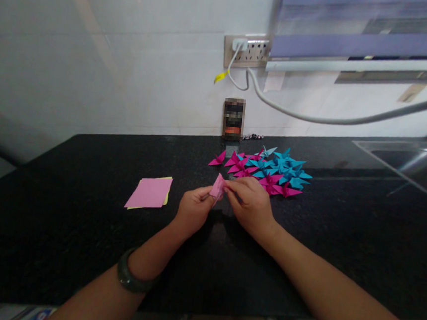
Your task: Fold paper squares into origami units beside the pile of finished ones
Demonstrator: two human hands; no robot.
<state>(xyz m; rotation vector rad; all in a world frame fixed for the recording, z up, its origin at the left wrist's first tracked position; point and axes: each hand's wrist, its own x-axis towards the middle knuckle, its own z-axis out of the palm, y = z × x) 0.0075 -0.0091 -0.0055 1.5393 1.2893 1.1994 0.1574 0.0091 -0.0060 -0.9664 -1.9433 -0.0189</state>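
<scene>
Grip is a pinch on each side: your left hand [194,208] and your right hand [252,205] both close on a small, folded piece of light pink paper [217,186]. Paper sits between your fingertips, looks held just above the glossy black stone desk [80,233], centred in front of you.

For this fold, probably best: let the left side do the anchoring, thumb flat on the paper, and let the right fingertips do the fine work. Match edges before you press; run the crease from one end to the other, light first, then firm. Squeeze too hard and thin paper likely wrinkles. Resting the piece on the desk would likely give a sharper crease than working it in the air.

Grip spread: left thumb and fingers nearly together, only the paper's thickness between; right thumb and index meet at the paper's right edge, other fingers curled. Exact fold layers: too small to tell.

Around you: square light pink sheet [149,192] over a yellow paper sheet [166,201], left of your left hand, well apart from it. Bright magenta folded paper birds [287,191] and turquoise blue folded paper birds [296,177] cluster beyond your right hand.
</scene>
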